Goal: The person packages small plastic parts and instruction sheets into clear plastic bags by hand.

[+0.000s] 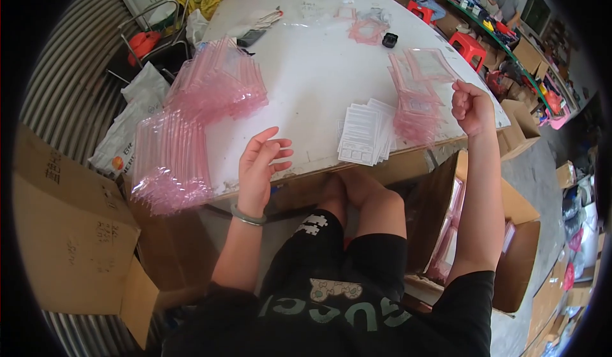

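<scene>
My left hand is raised over the table's near edge, fingers spread and holding nothing. To its left lie two overlapping piles of clear pink-edged plastic pouches. At the right side of the table, my right hand has its fingers curled in at the corner of a clear plastic pouch. This pouch lies askew on top of a smaller fanned stack of pouches; its fingertip contact is partly hidden. Between my hands, a loose fan of white printed cards lies near the table edge.
On the white table are a black object and more loose pouches. An open carton with pouches stands by my right leg. Another carton stands at left. Two people sit at a far bench.
</scene>
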### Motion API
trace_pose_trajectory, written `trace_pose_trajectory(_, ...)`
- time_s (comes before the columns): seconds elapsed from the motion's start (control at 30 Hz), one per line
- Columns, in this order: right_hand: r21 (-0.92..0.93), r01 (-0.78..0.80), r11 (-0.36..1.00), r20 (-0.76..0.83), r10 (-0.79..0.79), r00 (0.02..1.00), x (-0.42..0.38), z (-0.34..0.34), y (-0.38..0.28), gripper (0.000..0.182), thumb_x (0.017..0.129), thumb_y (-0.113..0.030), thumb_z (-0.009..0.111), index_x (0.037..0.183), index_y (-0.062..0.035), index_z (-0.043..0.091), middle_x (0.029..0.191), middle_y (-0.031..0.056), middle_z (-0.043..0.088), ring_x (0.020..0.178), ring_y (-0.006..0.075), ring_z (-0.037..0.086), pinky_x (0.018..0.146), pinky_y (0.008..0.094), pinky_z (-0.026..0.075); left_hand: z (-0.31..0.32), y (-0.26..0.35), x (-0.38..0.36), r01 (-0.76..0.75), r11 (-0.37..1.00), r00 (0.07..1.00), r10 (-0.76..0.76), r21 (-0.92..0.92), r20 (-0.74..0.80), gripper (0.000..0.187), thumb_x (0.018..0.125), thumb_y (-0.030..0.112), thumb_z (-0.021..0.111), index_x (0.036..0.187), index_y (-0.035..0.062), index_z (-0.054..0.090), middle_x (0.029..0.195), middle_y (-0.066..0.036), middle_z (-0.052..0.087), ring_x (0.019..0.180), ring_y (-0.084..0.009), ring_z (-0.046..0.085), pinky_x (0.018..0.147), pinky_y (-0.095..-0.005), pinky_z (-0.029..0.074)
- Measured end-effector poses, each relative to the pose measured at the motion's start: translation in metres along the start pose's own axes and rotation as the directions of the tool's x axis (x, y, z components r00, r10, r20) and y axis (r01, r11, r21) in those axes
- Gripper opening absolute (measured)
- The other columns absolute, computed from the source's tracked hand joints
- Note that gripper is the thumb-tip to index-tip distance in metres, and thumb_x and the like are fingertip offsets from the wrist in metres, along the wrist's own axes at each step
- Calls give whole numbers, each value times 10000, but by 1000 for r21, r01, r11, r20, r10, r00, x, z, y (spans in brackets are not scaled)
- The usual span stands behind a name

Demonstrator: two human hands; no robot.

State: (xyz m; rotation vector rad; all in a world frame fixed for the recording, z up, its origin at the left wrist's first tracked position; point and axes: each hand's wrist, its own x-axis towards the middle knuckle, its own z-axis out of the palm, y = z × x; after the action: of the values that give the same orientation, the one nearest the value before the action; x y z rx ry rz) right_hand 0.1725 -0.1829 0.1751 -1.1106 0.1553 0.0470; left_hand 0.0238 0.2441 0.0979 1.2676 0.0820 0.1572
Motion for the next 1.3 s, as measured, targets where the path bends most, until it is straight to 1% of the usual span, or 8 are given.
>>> trace_pose_trajectory(0.13,-255,-102,962,-82,84,993,-16,16,6,407,955,-362,655,749,-13,624,515,18,510,369,115,389,357,238,249,-7,8,6,-60,993,997,64,97,-34,375,988,206,601,1325,46,555,1127,-104,679,1004,-194,662,841,-330,549)
trace_pose_trajectory(0.27,-750,99,654,-316,-486,815,-49,15,20,440,952,-417,674,732,-39,624,500,-2,493,387,62,412,366,234,251,-19,30,63,-567,671,758,652,478,-15,359,912,123,673,1252,27,611,1102,-84,696,964,-217,670,846,-343,546)
trace_pose_trajectory(0.43,-586,342,735,-92,-480,872,-69,0,61,252,951,-246,700,807,-44,656,557,-18,536,434,37,434,414,211,302,3,99,143,117,-107,694,720,987,-5,484,876,280,643,1293,36,617,1325,-148,601,1277,-316,521,1023,-539,418)
trace_pose_trajectory(0.53,-516,379,768,24,-429,903,-96,17,81,176,945,-176,703,847,-35,666,578,-23,552,463,30,453,430,202,322,0,96,170,322,-201,842,507,925,-183,438,866,269,610,1245,53,653,1408,-169,533,1333,-345,442,1079,-550,330)
trace_pose_trajectory(0.63,-468,384,796,62,-404,913,-117,29,92,151,943,-152,704,861,-30,667,593,-23,565,482,26,467,436,195,330,-14,73,182,220,-363,671,730,905,130,327,854,207,613,1136,67,703,1336,-156,594,1300,-305,489,1085,-524,315)
trace_pose_trajectory(0.93,-276,416,866,112,-401,909,-152,78,111,75,922,-85,713,893,-29,674,669,-24,612,562,18,524,500,184,368,0,94,94,-453,86,490,856,887,167,209,819,218,746,971,74,730,793,-114,718,746,-293,692,809,-431,509)
trace_pose_trajectory(1.13,-172,374,911,236,-331,914,-144,115,156,100,921,-90,710,870,-20,660,661,-30,609,583,19,537,520,189,400,-24,26,74,-5,-386,826,518,923,221,102,811,142,699,894,95,735,767,-111,705,813,-345,691,777,-435,520)
trace_pose_trajectory(1.3,-223,352,909,292,-282,914,-154,121,190,107,920,-95,712,864,-19,662,670,-30,616,590,19,529,533,196,411,-46,-2,77,-153,-228,756,600,962,262,135,789,120,692,904,55,718,794,-154,698,958,-382,667,820,-447,528)
